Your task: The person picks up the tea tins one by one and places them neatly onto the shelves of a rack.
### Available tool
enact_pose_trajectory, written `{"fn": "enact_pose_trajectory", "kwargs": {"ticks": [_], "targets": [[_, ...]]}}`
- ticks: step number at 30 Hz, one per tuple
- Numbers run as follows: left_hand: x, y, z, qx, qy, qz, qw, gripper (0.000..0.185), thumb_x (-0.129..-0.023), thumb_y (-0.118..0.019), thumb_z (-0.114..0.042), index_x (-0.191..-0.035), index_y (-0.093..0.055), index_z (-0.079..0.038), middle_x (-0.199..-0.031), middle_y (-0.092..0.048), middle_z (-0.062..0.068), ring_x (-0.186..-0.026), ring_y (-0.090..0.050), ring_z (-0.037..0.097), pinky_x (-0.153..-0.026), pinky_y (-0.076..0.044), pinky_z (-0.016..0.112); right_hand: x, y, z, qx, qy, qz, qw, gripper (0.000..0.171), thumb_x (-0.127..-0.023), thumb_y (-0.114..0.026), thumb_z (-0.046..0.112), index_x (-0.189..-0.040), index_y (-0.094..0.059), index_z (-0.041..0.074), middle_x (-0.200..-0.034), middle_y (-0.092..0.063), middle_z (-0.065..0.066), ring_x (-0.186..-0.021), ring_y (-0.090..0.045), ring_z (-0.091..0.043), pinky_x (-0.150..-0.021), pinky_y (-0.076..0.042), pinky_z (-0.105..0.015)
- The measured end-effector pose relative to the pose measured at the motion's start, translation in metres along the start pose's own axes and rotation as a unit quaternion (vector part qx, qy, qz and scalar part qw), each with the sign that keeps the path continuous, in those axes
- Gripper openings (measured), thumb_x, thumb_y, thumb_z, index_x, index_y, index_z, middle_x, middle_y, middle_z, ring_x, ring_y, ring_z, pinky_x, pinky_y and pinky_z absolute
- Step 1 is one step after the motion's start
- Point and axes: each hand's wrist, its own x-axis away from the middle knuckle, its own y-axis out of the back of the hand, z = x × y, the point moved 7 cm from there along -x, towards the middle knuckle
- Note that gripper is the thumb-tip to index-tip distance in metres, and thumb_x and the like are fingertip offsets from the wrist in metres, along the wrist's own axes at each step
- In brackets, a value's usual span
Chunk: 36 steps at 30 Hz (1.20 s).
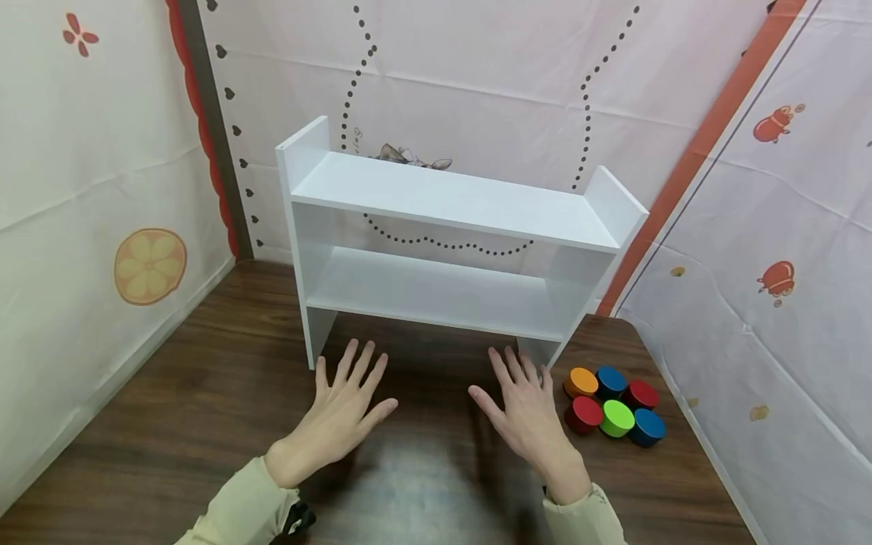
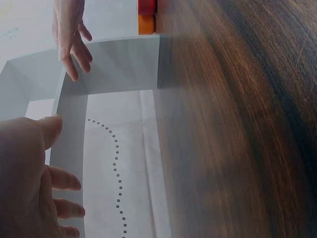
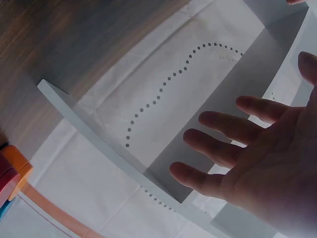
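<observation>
Hands rest flat and empty on the table: left hand, right hand, fingers spread; likely next, the right reaches (sideways) for the coloured discs beside the shelf

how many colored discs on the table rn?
6, clustered on the table right of the right hand: orange, blue, red behind; red, green, blue in front. None visibly hidden.

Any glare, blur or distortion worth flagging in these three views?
Head view: sharp and evenly lit, soft glare on the table between the hands. Left wrist view: left hand blurred, wood grain curved by the lens. Right wrist view: right hand soft, shelf edge bowed.
</observation>
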Motion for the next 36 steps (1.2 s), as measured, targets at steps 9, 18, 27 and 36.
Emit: {"fn": "enact_pose_trajectory", "kwargs": {"ticks": [9,18,27,36], "targets": [[-0.013,0.033,-0.016,-0.037,-0.053,-0.066,0.9957,0.069,-0.096,-0.050,-0.048,-0.152,-0.030,-0.013,-0.158,-0.025,0.016,-0.148,-0.016,0.036,-0.113,-0.008,0.067,0.005,0.007,-0.007,-0.021,-0.008,0.003,1.000,0.074,-0.092,-0.044,0.062,-0.151,-0.033,0.020,-0.152,-0.041,-0.014,-0.135,-0.042,-0.039,-0.106,-0.032,-0.066],[-0.047,0.131,-0.036,-0.064,-0.156,-0.240,0.9559,0.068,-0.097,-0.040,-0.050,-0.150,-0.032,-0.008,-0.159,-0.018,0.021,-0.147,-0.014,0.039,-0.119,-0.005,0.060,0.023,0.025,-0.048,-0.066,-0.026,-0.076,0.995,0.054,-0.090,-0.064,0.039,-0.134,-0.055,0.010,-0.118,-0.067,-0.012,-0.096,-0.064,-0.025,-0.084,-0.055,-0.047],[-0.075,0.187,-0.024,-0.103,-0.154,-0.311,0.9321,0.076,-0.087,-0.060,-0.036,-0.150,-0.030,-0.005,-0.156,-0.025,0.021,-0.147,-0.017,0.036,-0.119,-0.011,0.058,0.040,0.032,-0.119,-0.015,-0.120,-0.085,0.989,0.048,-0.090,-0.065,0.028,-0.126,-0.055,-0.001,-0.112,-0.061,-0.025,-0.076,-0.061,-0.027,-0.060,-0.054,-0.039],[-0.091,0.187,-0.011,-0.114,-0.113,-0.298,0.9408,0.077,-0.087,-0.062,-0.033,-0.149,-0.029,-0.003,-0.153,-0.031,0.022,-0.146,-0.020,0.038,-0.119,-0.010,0.057,0.054,0.015,-0.161,0.009,-0.219,0.041,0.975,0.067,-0.090,-0.061,0.044,-0.131,-0.047,-0.007,-0.117,-0.054,-0.033,-0.078,-0.058,-0.031,-0.060,-0.053,-0.044]]}}
